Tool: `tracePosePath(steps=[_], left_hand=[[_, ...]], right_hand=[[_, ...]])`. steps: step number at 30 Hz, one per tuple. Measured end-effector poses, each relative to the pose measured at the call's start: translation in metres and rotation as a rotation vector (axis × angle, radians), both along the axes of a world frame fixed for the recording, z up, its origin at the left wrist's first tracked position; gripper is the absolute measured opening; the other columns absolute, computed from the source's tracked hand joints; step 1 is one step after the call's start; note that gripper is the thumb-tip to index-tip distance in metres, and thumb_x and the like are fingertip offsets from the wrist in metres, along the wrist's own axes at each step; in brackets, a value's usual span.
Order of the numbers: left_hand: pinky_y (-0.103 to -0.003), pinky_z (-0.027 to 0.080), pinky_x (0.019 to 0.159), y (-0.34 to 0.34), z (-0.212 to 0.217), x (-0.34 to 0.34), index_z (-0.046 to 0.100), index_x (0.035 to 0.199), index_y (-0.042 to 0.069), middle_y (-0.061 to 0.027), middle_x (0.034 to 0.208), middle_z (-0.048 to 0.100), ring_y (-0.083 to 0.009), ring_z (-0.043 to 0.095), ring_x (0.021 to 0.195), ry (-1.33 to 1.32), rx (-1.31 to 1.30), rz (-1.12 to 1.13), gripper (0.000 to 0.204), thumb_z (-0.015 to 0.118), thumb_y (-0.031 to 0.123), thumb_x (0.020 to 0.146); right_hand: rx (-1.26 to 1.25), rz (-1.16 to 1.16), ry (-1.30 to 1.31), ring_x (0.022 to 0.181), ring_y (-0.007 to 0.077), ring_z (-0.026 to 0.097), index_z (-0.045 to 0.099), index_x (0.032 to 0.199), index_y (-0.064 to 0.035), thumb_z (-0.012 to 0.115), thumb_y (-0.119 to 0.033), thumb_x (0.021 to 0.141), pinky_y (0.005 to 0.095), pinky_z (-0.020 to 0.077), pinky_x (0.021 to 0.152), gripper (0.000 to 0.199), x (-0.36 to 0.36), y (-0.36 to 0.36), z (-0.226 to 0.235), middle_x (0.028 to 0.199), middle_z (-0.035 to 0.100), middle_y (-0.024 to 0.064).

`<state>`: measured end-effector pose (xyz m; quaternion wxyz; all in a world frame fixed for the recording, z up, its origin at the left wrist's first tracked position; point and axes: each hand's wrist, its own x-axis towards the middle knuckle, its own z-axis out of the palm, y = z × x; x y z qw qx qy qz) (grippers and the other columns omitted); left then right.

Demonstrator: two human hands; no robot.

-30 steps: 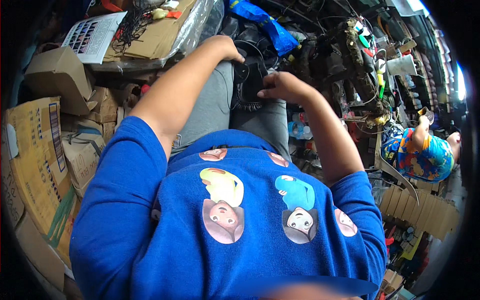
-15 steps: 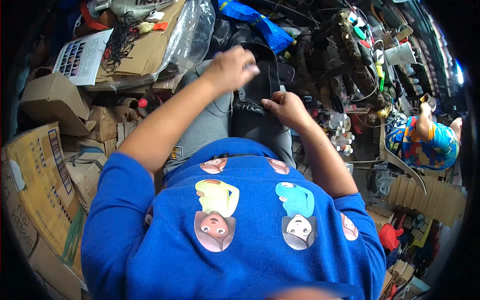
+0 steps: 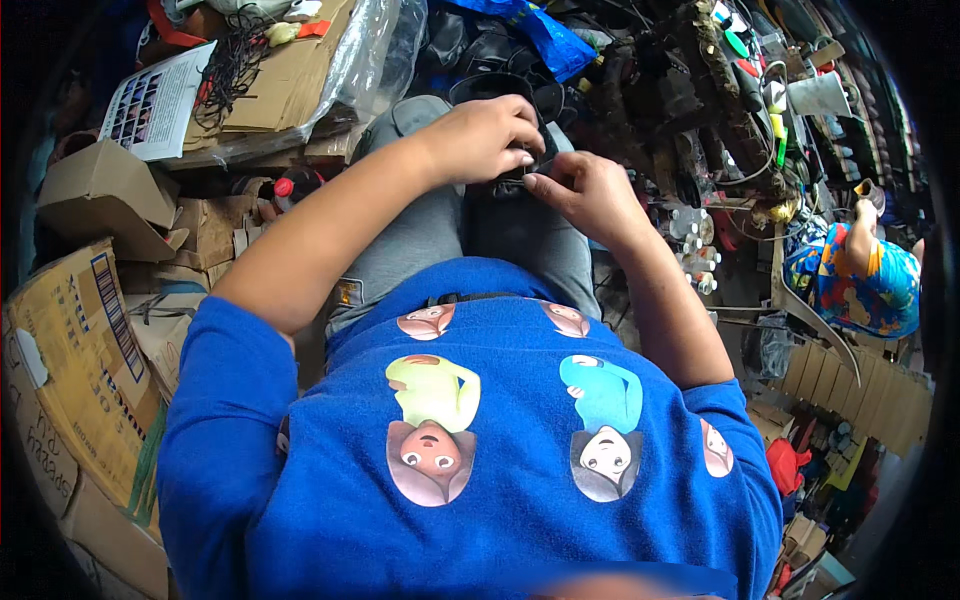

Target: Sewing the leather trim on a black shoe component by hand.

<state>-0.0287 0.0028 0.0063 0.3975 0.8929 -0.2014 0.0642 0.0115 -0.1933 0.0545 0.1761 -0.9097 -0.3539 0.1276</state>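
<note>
A black leather-like piece [image 3: 508, 187] rests over my lap, on grey trousers [image 3: 400, 235]. Its shape is mostly covered by my hands; I cannot tell exactly what it is. My left hand [image 3: 485, 140] is bent over it from the left, thumb and fingers pinched together. A thin, pale, needle-like line shows by those fingertips, too small to make out for sure. From the right, my right hand [image 3: 590, 195] pinches the near edge of the black piece between thumb and curled fingers. Both hands' fingertips are close together.
Cardboard boxes [image 3: 100, 200] are stacked at the left, below flat cardboard [image 3: 285, 95] with black cords [image 3: 235, 75]. Small clear bottles [image 3: 695, 240] stand right of my knees. Farther right sits another person in a colourful shirt [image 3: 875, 285]. A blue bag [image 3: 555, 40] lies ahead.
My left hand, raised and blurred before, has come down and right to the black piece, close to my right hand. My right hand has shifted slightly right and keeps its pinch.
</note>
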Motion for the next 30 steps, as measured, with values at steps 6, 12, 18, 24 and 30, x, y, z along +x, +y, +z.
tracePosePath(steps=[6,12,18,24,30], left_hand=[[-0.037,0.047,0.083,-0.022,0.003,0.03,0.066,0.084,0.007,-0.0103,0.103,0.056,-0.0284,0.058,0.095,0.148,0.123,-0.083,0.022,0.073,0.024,0.071],[-0.036,0.047,0.076,-0.006,0.0,0.042,0.061,0.079,0.006,-0.0106,0.084,0.059,-0.0276,0.059,0.085,0.222,0.058,-0.2,0.023,0.073,0.025,0.071],[-0.031,0.043,0.089,0.007,-0.003,0.049,0.071,0.097,0.005,-0.0086,0.095,0.061,-0.0203,0.058,0.096,0.57,-0.184,-0.322,0.022,0.067,0.016,0.078],[-0.03,0.044,0.088,0.01,0.0,0.051,0.071,0.099,0.004,-0.0095,0.096,0.062,-0.02,0.058,0.096,0.63,-0.182,-0.352,0.025,0.065,0.012,0.076],[-0.03,0.044,0.088,0.012,-0.006,0.055,0.071,0.101,0.004,-0.0101,0.096,0.062,-0.02,0.058,0.097,0.656,-0.183,-0.383,0.027,0.064,0.01,0.075]], right_hand=[[-0.049,0.057,0.42,0.062,0.0277,0.059,0.065,0.09,-0.0029,0.059,-0.03,0.086,0.0377,0.0465,0.063,0.028,0.01,-0.025,-0.008,0.069,0.06,0.0179],[0.387,-0.199,0.65,0.066,0.0099,0.049,0.06,0.078,0.0019,0.062,-0.015,0.088,0.0262,0.0408,0.062,0.02,-0.001,-0.062,0.028,0.066,0.051,-0.0001],[0.236,-0.012,0.342,0.07,0.0144,0.055,0.07,0.103,-0.0097,0.065,-0.009,0.083,0.0286,0.0443,0.063,0.021,0.003,-0.04,0.002,0.078,0.053,0.0055],[0.13,0.022,0.293,0.071,0.013,0.054,0.07,0.102,-0.0081,0.065,-0.009,0.082,0.0273,0.0437,0.065,0.02,0.009,-0.026,-0.005,0.076,0.053,0.0042],[0.077,0.034,0.243,0.073,0.021,0.06,0.071,0.098,-0.0088,0.064,-0.009,0.078,0.0323,0.0475,0.067,0.021,0.01,-0.015,-0.001,0.076,0.057,0.0101]])
